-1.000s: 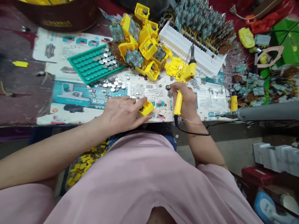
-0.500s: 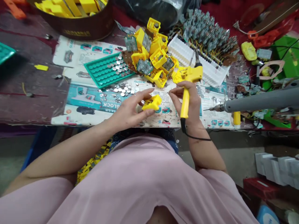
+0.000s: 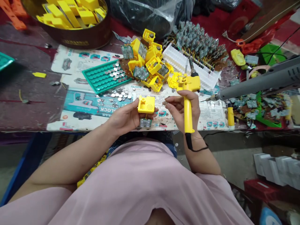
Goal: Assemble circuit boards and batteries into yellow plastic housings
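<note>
My left hand (image 3: 125, 117) holds a small yellow plastic box (image 3: 146, 104) upright above the table's front edge, with a small grey circuit board (image 3: 145, 123) hanging under it. My right hand (image 3: 185, 107) grips the yellow handle of a soldering iron (image 3: 188, 93), whose tip points away from me. Its thumb and forefinger are pinched together close to the box's right side, on something too small to name.
Beyond my hands lie a heap of yellow boxes (image 3: 150, 64), a green tray (image 3: 103, 76) with button cells, loose cells (image 3: 119, 92), a white rack (image 3: 194, 67) of wired boards and a brown tub (image 3: 70, 22) of yellow parts. A grey tool (image 3: 255, 82) juts in from the right.
My left hand has lifted the yellow box off the table and turned it upright. My right hand with the soldering iron has drawn closer to the box.
</note>
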Motion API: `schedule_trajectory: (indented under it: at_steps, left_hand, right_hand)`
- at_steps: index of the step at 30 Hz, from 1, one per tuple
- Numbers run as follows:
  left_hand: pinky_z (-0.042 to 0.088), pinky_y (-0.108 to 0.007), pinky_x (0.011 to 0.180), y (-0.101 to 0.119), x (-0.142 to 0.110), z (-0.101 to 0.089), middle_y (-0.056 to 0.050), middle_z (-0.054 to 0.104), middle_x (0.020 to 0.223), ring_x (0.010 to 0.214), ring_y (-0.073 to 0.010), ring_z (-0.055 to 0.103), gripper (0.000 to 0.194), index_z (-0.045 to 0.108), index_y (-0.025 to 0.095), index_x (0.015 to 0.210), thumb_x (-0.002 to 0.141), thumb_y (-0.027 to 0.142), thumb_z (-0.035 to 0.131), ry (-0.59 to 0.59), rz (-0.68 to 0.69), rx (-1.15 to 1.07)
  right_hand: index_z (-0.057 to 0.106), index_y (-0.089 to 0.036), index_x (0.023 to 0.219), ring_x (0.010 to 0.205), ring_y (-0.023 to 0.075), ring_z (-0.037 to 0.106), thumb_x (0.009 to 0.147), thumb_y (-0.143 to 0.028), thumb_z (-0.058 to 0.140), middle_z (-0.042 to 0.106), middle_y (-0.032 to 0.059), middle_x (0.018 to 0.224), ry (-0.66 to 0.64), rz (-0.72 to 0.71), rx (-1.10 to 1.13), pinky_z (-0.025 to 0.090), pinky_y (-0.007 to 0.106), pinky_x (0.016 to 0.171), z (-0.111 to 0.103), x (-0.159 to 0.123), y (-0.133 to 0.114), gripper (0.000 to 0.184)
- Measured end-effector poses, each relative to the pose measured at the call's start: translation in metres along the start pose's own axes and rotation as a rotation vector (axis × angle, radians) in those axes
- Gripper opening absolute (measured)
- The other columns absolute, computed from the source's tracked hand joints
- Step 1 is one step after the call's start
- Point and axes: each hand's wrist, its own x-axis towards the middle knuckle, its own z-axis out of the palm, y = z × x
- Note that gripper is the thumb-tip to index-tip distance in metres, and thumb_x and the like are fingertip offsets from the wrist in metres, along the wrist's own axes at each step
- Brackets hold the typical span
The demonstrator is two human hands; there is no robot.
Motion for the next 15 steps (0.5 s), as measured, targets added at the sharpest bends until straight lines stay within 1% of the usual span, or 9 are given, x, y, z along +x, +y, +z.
schedule_trajectory:
  at_steps: [2,5,9,12,15]
  left_hand:
    - [0.057,-0.032,0.08,-0.001,0.0,0.001,-0.009,0.077,0.093,0.081,-0.0203,0.073,0.033,0.071,0.016,0.104,0.097,0.039,0.048,0.019,-0.02,-0.017]
    - [0.057,-0.031,0.08,-0.003,0.0,0.004,-0.009,0.077,0.096,0.082,-0.02,0.073,0.031,0.071,0.015,0.103,0.097,0.035,0.047,0.035,-0.047,-0.048]
    - [0.056,-0.033,0.087,-0.007,0.0,0.006,-0.007,0.077,0.097,0.087,-0.0213,0.074,0.025,0.072,0.015,0.101,0.095,0.03,0.053,-0.018,-0.055,-0.077]
    - [0.054,-0.037,0.093,-0.009,0.002,0.003,-0.009,0.076,0.1,0.091,-0.0231,0.074,0.024,0.07,0.014,0.104,0.093,0.031,0.056,-0.067,-0.051,-0.069]
    - [0.055,-0.036,0.089,-0.011,0.002,-0.001,-0.009,0.076,0.098,0.088,-0.0222,0.074,0.026,0.069,0.015,0.105,0.093,0.033,0.056,-0.069,-0.07,-0.064]
  right_hand:
    - [0.046,-0.029,0.114,0.085,0.0122,0.074,0.083,-0.026,0.072,0.073,-0.004,0.091,0.016,0.018,-0.013,0.063,0.026,0.074,0.0,-0.001,0.003,0.04]
    - [0.046,-0.027,0.114,0.081,0.0112,0.073,0.083,-0.028,0.072,0.072,-0.0045,0.088,0.025,0.033,-0.009,0.062,0.025,0.072,0.001,-0.001,0.006,0.04]
    - [0.047,-0.028,0.115,0.082,0.0122,0.073,0.081,-0.026,0.073,0.073,-0.0037,0.088,-0.002,0.024,-0.045,0.062,0.025,0.073,0.0,-0.002,0.004,0.043]
    - [0.047,-0.028,0.117,0.085,0.0129,0.073,0.081,-0.025,0.074,0.073,-0.003,0.091,-0.021,0.033,-0.046,0.062,0.026,0.075,0.0,-0.003,0.001,0.045]
    - [0.048,-0.029,0.115,0.077,0.0106,0.072,0.081,-0.025,0.074,0.072,-0.006,0.085,-0.007,0.038,-0.015,0.061,0.023,0.069,0.002,-0.002,0.002,0.043]
